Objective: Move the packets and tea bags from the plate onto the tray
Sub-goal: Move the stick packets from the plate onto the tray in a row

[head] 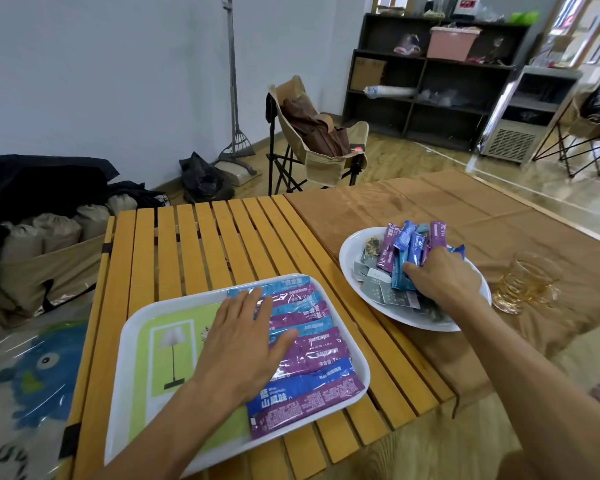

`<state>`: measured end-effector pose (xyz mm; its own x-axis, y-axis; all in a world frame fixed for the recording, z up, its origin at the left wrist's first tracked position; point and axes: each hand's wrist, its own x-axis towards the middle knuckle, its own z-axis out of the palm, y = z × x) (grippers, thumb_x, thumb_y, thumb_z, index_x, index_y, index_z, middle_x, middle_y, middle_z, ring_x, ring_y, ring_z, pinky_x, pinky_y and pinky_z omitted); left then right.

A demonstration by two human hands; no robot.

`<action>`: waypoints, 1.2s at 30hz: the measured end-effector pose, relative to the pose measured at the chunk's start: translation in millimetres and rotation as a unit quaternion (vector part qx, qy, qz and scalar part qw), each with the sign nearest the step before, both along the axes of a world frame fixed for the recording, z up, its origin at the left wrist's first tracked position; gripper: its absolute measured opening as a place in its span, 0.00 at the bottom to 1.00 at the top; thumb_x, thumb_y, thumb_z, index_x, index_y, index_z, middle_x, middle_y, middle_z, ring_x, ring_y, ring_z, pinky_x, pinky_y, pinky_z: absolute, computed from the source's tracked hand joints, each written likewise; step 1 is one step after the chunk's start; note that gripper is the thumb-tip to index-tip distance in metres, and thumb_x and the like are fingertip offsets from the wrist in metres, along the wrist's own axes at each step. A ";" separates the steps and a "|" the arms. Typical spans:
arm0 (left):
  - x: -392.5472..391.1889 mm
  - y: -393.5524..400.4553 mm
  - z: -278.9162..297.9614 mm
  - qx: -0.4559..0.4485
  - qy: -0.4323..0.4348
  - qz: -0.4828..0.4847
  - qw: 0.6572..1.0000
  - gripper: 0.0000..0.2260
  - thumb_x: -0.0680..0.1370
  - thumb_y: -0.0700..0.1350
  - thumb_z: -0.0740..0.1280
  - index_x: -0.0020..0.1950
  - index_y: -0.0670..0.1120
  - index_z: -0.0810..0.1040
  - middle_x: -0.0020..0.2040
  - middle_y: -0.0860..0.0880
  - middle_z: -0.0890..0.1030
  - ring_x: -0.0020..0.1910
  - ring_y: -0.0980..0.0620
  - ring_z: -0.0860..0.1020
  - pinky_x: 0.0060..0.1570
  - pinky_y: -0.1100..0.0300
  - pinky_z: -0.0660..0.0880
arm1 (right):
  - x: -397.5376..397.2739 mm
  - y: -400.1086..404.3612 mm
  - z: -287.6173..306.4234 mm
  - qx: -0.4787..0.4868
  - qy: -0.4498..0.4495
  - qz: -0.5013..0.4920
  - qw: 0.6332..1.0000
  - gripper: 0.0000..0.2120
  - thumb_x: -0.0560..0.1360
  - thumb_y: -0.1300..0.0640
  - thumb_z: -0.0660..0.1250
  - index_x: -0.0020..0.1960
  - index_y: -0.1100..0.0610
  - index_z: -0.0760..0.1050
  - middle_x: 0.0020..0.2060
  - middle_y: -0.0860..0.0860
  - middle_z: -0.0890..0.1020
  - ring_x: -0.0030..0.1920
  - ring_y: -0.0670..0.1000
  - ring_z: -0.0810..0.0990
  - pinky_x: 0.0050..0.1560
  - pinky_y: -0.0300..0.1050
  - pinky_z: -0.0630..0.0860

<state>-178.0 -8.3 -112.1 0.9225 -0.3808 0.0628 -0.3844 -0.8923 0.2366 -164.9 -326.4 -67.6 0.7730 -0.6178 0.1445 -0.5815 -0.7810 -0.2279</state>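
Gripping glossy foil packets [407, 251], right hand [444, 282] over oval plate [348, 251]

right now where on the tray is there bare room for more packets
Free: the tray's green left half with the lamp picture, between the left rim and the left hand. Crowded: the right half, filled rim to rim by a row of packets that the hand lies on.

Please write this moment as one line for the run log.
left hand: flat on tray packets | right hand: grip on blue packet in plate | tea bags: on plate
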 end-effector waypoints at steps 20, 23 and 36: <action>-22.9 -15.3 13.0 -0.002 0.036 -0.084 0.996 0.34 0.75 0.68 0.42 0.79 0.57 0.51 0.80 0.56 0.49 0.78 0.57 0.46 0.78 0.55 0.48 | 40.0 -8.1 16.7 0.019 -0.060 0.010 0.998 0.09 0.74 0.58 0.61 0.39 0.62 0.73 0.36 0.58 0.78 0.35 0.59 0.75 0.34 0.44 0.68; -22.8 -19.3 16.9 -0.005 0.050 -0.099 0.994 0.37 0.72 0.70 0.36 0.79 0.58 0.49 0.79 0.58 0.47 0.78 0.58 0.45 0.77 0.58 0.46 | 59.0 -14.6 16.8 0.021 -0.029 0.001 0.999 0.06 0.72 0.62 0.61 0.36 0.60 0.68 0.38 0.59 0.78 0.36 0.58 0.76 0.34 0.43 0.67; -4.3 -25.9 4.9 0.046 0.071 -0.109 0.990 0.60 0.49 0.74 0.16 0.79 0.59 0.46 0.80 0.58 0.45 0.78 0.57 0.46 0.69 0.60 0.41 | 93.6 -46.6 -3.5 -0.075 0.068 -0.051 0.994 0.10 0.72 0.62 0.61 0.52 0.56 0.74 0.58 0.57 0.77 0.63 0.59 0.69 0.61 0.52 0.63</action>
